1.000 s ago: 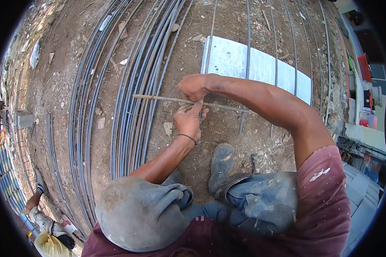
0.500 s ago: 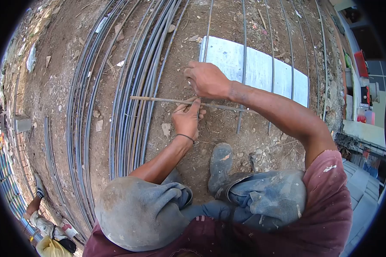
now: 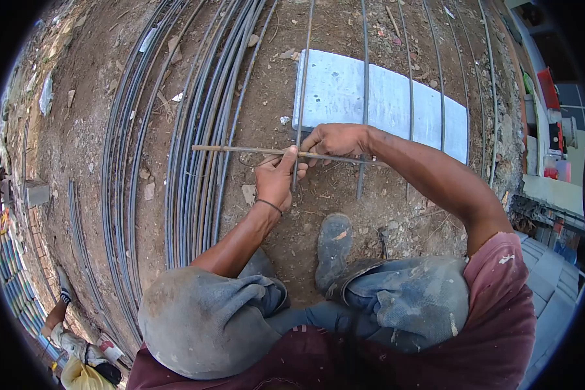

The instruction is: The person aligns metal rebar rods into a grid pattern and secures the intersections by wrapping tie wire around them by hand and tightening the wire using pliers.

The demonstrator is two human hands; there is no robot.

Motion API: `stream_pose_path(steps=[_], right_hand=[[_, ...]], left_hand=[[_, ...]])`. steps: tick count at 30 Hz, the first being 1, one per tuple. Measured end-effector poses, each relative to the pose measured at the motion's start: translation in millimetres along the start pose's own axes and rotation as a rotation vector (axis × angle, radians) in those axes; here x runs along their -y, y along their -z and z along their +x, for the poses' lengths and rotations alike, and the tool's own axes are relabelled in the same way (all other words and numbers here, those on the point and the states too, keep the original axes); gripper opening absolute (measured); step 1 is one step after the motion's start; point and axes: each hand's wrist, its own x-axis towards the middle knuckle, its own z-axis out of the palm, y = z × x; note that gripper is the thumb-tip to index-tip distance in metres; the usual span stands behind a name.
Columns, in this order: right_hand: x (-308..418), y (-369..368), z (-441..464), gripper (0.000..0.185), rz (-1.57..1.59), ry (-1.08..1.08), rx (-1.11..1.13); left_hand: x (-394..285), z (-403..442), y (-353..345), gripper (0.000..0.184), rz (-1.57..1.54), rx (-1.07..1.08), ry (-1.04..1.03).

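Note:
A thin rusty bar [image 3: 231, 149] lies crosswise over the ends of long upright-running metal rods, among them a near rod [image 3: 303, 84] and the one to its right [image 3: 365, 78]. At the crossing with the near rod, my left hand [image 3: 277, 178] grips the bar, thumb on top and fingers curled beneath. My right hand [image 3: 337, 142] is closed just right of that crossing, its fingertips at the joint. Whatever it may pinch there is too small to make out. A pale flat board [image 3: 387, 94] lies under the rods.
A large bundle of long rods [image 3: 224, 97] runs along the left, with more rods [image 3: 120, 130] beyond. My boot [image 3: 334, 244] stands below the crossing. Another person's leg [image 3: 56, 314] shows at lower left. A concrete ledge [image 3: 552, 195] is at right.
My right hand has come down from above the crossing to the joint, its wrist now to the right. My left hand stays on the bar. The view has shifted slightly.

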Motion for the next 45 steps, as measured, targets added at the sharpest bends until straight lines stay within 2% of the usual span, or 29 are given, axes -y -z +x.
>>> stream_pose_path(steps=[2, 4, 8, 13, 16, 20, 29, 31, 32, 34, 35, 37, 38, 39, 41, 43, 45], right_hand=[[-1.4, -0.9, -1.0, 0.036, 0.045, -0.019, 0.044], [-1.4, -4.3, -4.3, 0.035, 0.248, -0.071, 0.075], [-7.5, -1.7, -7.3, 0.033, 0.296, -0.070, 0.093], [4.1, -6.8, -16.3, 0.025, 0.430, -0.060, 0.054], [4.9, -6.6, -14.1, 0.025, 0.520, -0.064, 0.106], [0.0, -2.7, -10.1, 0.026, 0.485, -0.048, 0.158], [-12.3, -6.7, -6.7, 0.017, 0.551, -0.062, -0.007], [-7.6, -11.7, -8.0, 0.018, 0.417, -0.046, -0.179], [-4.1, -12.7, -7.5, 0.018, 0.410, -0.052, -0.172], [3.5, -13.2, -7.0, 0.016, -0.019, 0.000, -0.327], [13.6, -16.5, -9.1, 0.016, -0.027, -0.001, -0.323], [42.0, -36.2, -16.1, 0.013, -0.959, 0.271, -0.564], [51.7, -52.1, -19.5, 0.014, -1.059, 0.320, -0.622], [52.5, -64.5, -17.3, 0.014, -1.060, 0.322, -0.614], [52.4, -80.0, -13.5, 0.017, -1.283, 0.367, -0.694], [49.9, -84.8, -11.0, 0.019, -1.260, 0.353, -0.725], [53.6, -86.2, -15.0, 0.018, -0.996, 0.251, -0.763]], left_hand=[[-2.1, -2.1, -1.7, 0.034, -0.030, -0.029, 0.031], [-3.0, -1.7, -0.7, 0.033, -0.023, -0.017, 0.039], [2.2, 3.0, 4.7, 0.032, -0.091, 0.067, 0.040], [0.5, 0.1, 3.1, 0.032, -0.148, 0.051, 0.058], [-3.5, -4.3, 1.3, 0.032, -0.151, 0.046, 0.077], [-2.2, -2.5, 6.8, 0.030, -0.137, 0.073, 0.104], [-2.4, -1.5, 6.9, 0.032, -0.145, 0.073, 0.083], [-0.9, -1.1, 5.5, 0.032, -0.117, 0.043, 0.075], [0.8, -0.3, 5.6, 0.032, -0.079, 0.020, 0.069], [4.6, 2.2, 6.2, 0.031, -0.079, 0.015, 0.057], [5.7, 3.8, 6.1, 0.030, -0.066, 0.019, 0.043], [-0.5, -1.2, 2.5, 0.029, -0.066, 0.031, 0.022], [-3.4, -2.5, 2.0, 0.028, -0.056, 0.047, 0.001], [-0.9, -1.9, 3.8, 0.028, -0.061, 0.040, 0.003], [-1.9, -1.1, 4.3, 0.026, 0.073, -0.019, -0.107], [-6.1, -5.5, 2.4, 0.026, 0.056, -0.031, -0.111], [-4.6, -8.6, 3.4, 0.026, 0.046, -0.039, -0.111]])
